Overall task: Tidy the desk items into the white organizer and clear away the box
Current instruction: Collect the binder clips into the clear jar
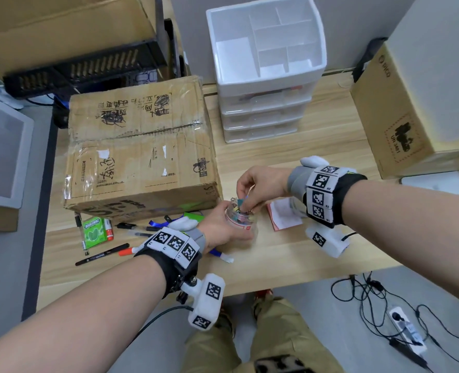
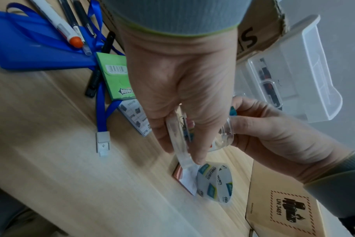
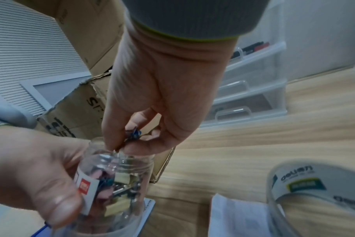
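My left hand [image 1: 221, 228] grips a clear plastic jar [image 1: 240, 224] of coloured binder clips just above the desk, in front of the cardboard box [image 1: 139, 149]. The right hand [image 1: 245, 196] hovers over the jar's open mouth [image 3: 124, 160] and pinches a blue binder clip [image 3: 134, 134] between thumb and fingertips. The white organizer [image 1: 266, 76] stands at the back of the desk, its top compartments bare. Green gum packs [image 1: 93, 232], pens [image 1: 102, 254], an orange-capped marker [image 1: 126, 251] and a blue lanyard [image 2: 100, 102] lie left of the jar.
A note pad [image 1: 284, 218] and a roll of clear tape [image 3: 314, 184] lie under my right wrist. A second carton [image 1: 400, 125] stands at the right edge. Cables and a power strip [image 1: 405, 329] lie on the floor. Bare desk stretches between jar and organizer.
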Demonstrator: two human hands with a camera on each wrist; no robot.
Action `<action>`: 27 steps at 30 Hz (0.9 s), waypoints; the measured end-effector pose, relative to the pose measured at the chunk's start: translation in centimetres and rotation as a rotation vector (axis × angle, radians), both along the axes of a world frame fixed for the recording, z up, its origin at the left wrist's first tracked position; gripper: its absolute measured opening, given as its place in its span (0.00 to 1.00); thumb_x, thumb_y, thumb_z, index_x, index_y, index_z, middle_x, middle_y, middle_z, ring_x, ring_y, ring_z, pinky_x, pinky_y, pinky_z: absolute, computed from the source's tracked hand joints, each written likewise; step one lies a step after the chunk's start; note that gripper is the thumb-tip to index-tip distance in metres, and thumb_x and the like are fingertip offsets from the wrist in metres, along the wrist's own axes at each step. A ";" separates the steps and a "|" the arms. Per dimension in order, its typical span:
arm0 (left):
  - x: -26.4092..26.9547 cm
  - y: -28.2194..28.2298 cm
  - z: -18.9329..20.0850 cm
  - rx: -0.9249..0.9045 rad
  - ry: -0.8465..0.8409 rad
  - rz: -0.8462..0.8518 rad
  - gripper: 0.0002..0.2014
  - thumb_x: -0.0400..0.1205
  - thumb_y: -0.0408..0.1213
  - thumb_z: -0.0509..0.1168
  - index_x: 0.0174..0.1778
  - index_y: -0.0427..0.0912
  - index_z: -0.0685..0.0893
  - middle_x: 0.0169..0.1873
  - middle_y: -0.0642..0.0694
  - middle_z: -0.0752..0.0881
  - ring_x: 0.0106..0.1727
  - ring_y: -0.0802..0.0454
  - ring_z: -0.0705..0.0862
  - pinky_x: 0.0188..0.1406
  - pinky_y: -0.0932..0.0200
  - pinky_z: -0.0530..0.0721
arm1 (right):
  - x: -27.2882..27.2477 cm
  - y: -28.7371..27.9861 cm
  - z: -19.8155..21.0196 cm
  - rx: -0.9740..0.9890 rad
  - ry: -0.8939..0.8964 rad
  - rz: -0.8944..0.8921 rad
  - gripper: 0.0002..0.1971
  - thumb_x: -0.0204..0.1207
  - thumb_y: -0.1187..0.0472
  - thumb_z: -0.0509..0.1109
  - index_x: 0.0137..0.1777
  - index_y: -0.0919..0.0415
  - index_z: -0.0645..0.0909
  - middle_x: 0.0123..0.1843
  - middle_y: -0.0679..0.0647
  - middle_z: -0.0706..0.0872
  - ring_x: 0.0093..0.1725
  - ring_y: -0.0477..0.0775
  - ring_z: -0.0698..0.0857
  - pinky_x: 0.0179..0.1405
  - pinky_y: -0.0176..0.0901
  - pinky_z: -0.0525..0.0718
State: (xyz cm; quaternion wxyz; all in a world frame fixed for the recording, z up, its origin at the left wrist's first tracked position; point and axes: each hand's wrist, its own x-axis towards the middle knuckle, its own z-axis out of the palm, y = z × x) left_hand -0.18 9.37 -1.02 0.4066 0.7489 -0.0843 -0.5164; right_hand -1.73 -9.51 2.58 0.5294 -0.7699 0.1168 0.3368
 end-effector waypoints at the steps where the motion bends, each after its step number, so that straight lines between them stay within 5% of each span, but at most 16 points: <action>1: -0.1 -0.3 0.1 0.000 -0.002 -0.008 0.41 0.48 0.47 0.86 0.57 0.56 0.76 0.53 0.48 0.91 0.58 0.46 0.90 0.66 0.41 0.84 | -0.3 -0.3 0.3 -0.032 -0.006 0.023 0.08 0.68 0.69 0.82 0.40 0.61 0.85 0.40 0.57 0.87 0.32 0.48 0.86 0.35 0.34 0.86; 4: -0.3 -0.8 0.5 0.001 -0.023 -0.022 0.44 0.49 0.47 0.87 0.60 0.54 0.74 0.54 0.47 0.91 0.58 0.46 0.89 0.65 0.41 0.84 | -0.6 -1.0 1.4 -0.068 0.005 0.070 0.08 0.68 0.68 0.82 0.44 0.61 0.89 0.31 0.45 0.88 0.28 0.40 0.85 0.31 0.28 0.82; 10: -0.4 -1.1 1.5 -0.029 -0.062 -0.044 0.39 0.64 0.32 0.85 0.67 0.43 0.73 0.57 0.43 0.89 0.58 0.48 0.89 0.64 0.50 0.86 | -0.4 -2.4 1.8 0.140 0.095 -0.026 0.08 0.78 0.70 0.70 0.54 0.69 0.88 0.51 0.64 0.92 0.44 0.53 0.92 0.41 0.39 0.89; 14: -0.2 -1.5 2.7 -0.085 -0.038 -0.045 0.36 0.66 0.28 0.84 0.66 0.40 0.72 0.57 0.40 0.89 0.51 0.53 0.88 0.62 0.52 0.86 | 0.0 -3.4 0.7 -0.029 0.053 -0.301 0.05 0.80 0.64 0.67 0.45 0.61 0.84 0.43 0.59 0.91 0.32 0.50 0.87 0.28 0.37 0.82; 17: 0.3 -2.1 3.0 -0.109 -0.043 -0.042 0.37 0.67 0.27 0.83 0.67 0.41 0.71 0.55 0.44 0.89 0.53 0.53 0.89 0.61 0.52 0.87 | -0.5 -3.8 -0.4 -0.109 0.215 -0.327 0.11 0.85 0.55 0.64 0.48 0.62 0.84 0.39 0.58 0.91 0.32 0.52 0.88 0.32 0.40 0.85; 22: 0.6 -3.2 3.4 -0.150 -0.084 -0.017 0.40 0.63 0.28 0.85 0.67 0.42 0.70 0.54 0.47 0.88 0.55 0.53 0.88 0.63 0.56 0.86 | -2.0 -3.1 -0.8 0.098 0.476 -0.270 0.27 0.87 0.43 0.56 0.60 0.67 0.83 0.51 0.67 0.92 0.43 0.62 0.93 0.44 0.49 0.91; 27: 1.1 -4.1 3.3 -0.176 -0.121 0.006 0.43 0.62 0.26 0.85 0.70 0.41 0.69 0.56 0.44 0.87 0.56 0.53 0.87 0.65 0.54 0.85 | -2.0 -3.1 -0.4 0.385 0.631 -0.339 0.27 0.89 0.47 0.51 0.56 0.69 0.82 0.42 0.69 0.91 0.39 0.64 0.93 0.37 0.49 0.92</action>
